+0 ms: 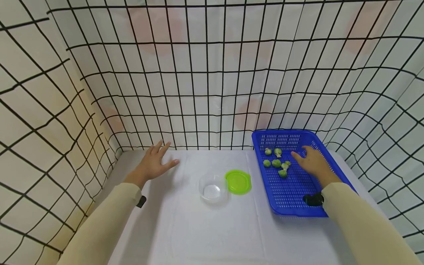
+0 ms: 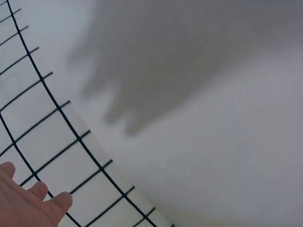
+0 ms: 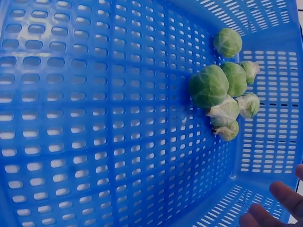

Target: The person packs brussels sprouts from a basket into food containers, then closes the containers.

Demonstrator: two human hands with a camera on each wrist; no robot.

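Note:
My right hand (image 1: 312, 162) hovers over the blue plastic basket (image 1: 291, 209), fingers spread and holding nothing. Several Brussels sprouts (image 1: 276, 163) lie in the basket to the left of that hand; the right wrist view shows the sprouts (image 3: 209, 87) grouped near one end, apart from the fingertips (image 3: 284, 195). Above the table's left side my left hand (image 1: 153, 164) is held with fingers stretched and apart, touching nothing. In the left wrist view only part of the left hand (image 2: 33, 208) shows, with its shadow on the white surface.
A clear round container (image 1: 212, 193) stands mid-table on the white cloth (image 1: 212, 235). Beside it, on the right, lies a bright green lid (image 1: 238, 182). Black wire grid panels (image 1: 208, 73) enclose the back and both sides.

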